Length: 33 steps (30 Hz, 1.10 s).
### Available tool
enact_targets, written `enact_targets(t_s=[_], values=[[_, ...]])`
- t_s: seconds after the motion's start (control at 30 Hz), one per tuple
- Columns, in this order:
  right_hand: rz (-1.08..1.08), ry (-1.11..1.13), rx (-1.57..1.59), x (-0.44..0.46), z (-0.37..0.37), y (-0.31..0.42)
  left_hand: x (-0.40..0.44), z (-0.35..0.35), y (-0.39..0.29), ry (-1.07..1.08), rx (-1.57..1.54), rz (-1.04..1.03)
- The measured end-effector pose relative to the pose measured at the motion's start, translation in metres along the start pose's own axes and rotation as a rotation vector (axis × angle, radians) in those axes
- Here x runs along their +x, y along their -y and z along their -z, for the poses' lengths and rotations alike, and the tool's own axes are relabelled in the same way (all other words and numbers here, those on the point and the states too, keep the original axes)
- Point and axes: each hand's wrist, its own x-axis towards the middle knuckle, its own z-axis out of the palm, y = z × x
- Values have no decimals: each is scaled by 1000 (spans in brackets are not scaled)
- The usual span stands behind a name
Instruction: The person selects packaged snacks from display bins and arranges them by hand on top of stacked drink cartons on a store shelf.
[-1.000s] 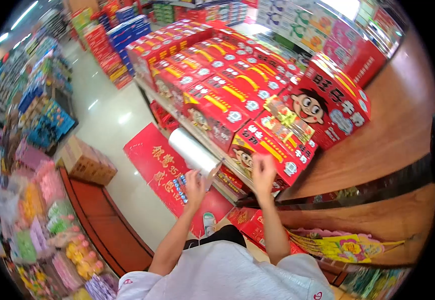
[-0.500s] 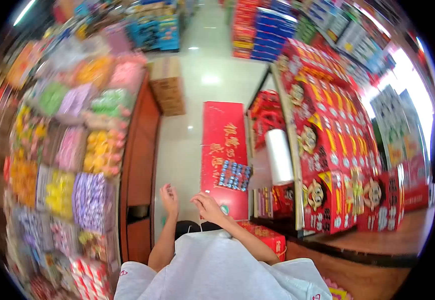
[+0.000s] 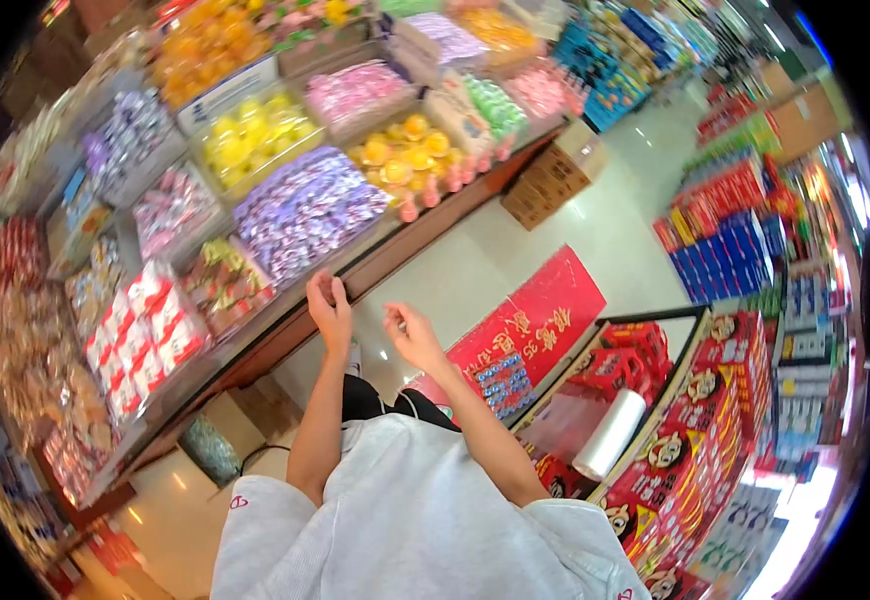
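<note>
Candies (image 3: 305,215) in purple wrappers lie on the left counter (image 3: 387,258), near the loosely open left hand (image 3: 329,305). The right hand (image 3: 413,333) is half curled, its grip unclear. Plastic roll (image 3: 610,433) lies right, near red boxes (image 3: 700,430).

Both forearms reach away from the body, bare below short sleeves. The left hand (image 3: 329,304) is at the left, a little farther out, its fingers bent upward and loosely curled, the wrist nearly straight above the forearm. The right hand (image 3: 411,333) is just to its right, apart from it, fingers half curled, its forearm slanting from near right to far left. Both hands look empty.
</note>
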Motion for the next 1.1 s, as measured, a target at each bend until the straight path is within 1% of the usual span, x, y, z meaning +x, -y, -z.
enact_targets(t_s=[0.03, 0.07, 0.13, 0.2, 0.27, 0.3, 0.33, 0.37, 0.4, 0.43, 0.47, 0.53, 0.57, 0.6, 0.67, 0.73, 0.77, 0.8, 0.83, 0.87, 0.9, 0.93, 0.97, 1.0, 1.03, 1.07, 1.1], values=[[38, 11, 16, 12, -11, 11, 14, 14, 6, -78, -3, -20], [50, 40, 12, 23, -24, 20, 26, 30, 10, -109, -1, -14], [34, 151, -8, 46, -49, 38, 50, 55, 17, -261, 160, -128], [61, 194, 0, 65, -78, 45, 68, 79, 27, -297, 195, -78], [83, 238, 10, 83, -108, 53, 85, 100, 39, -271, 130, 56], [91, 270, 30, 93, -123, 57, 95, 108, 56, -284, 181, 11], [99, 303, 49, 103, -136, 60, 105, 116, 73, -296, 183, 19], [78, 373, 79, 111, -144, 75, 115, 124, 96, -287, 208, 45], [79, 387, 79, 120, -156, 78, 125, 131, 103, -278, 235, 71], [90, 398, 62, 128, -168, 81, 134, 136, 109, -255, 162, 129], [100, 410, 44, 136, -182, 81, 143, 143, 117, -267, 165, 135], [138, 465, 65, 154, -213, 61, 161, 155, 145, -219, 340, 226], [104, 470, 39, 160, -222, 62, 166, 158, 159, -243, 356, 293], [68, 475, 14, 166, -230, 66, 170, 161, 169, -253, 360, 301], [47, 486, 13, 179, -243, 64, 176, 166, 185, -315, 419, 381], [94, 442, -12, 193, -263, 49, 181, 167, 156, -400, 430, 308], [-138, 530, -15, 199, -256, 78, 184, 168, 148, -453, 403, 281], [-140, 540, -16, 208, -264, 74, 189, 167, 147, -502, 373, 251], [-81, 536, -8, 215, -272, 70, 194, 168, 147, -508, 376, 258], [-22, 532, 1, 221, -280, 65, 197, 169, 149, -494, 387, 327], [-80, 555, 7, 227, -288, 59, 200, 170, 151, -479, 397, 395], [-79, 561, 5, 234, -299, 55, 204, 169, 153, -485, 397, 398], [67, 523, -56, 238, -309, 56, 206, 167, 156, -479, 433, 453], [41, 561, -7, 239, -312, 55, 207, 167, 160, -473, 470, 508], [14, 598, 42, 240, -314, 54, 208, 168, 163, -529, 365, 446], [12, 605, 39, 243, -319, 50, 209, 169, 162, -534, 364, 452], [-32, 626, 172, 246, -324, 45, 210, 170, 160, -527, 372, 485]])
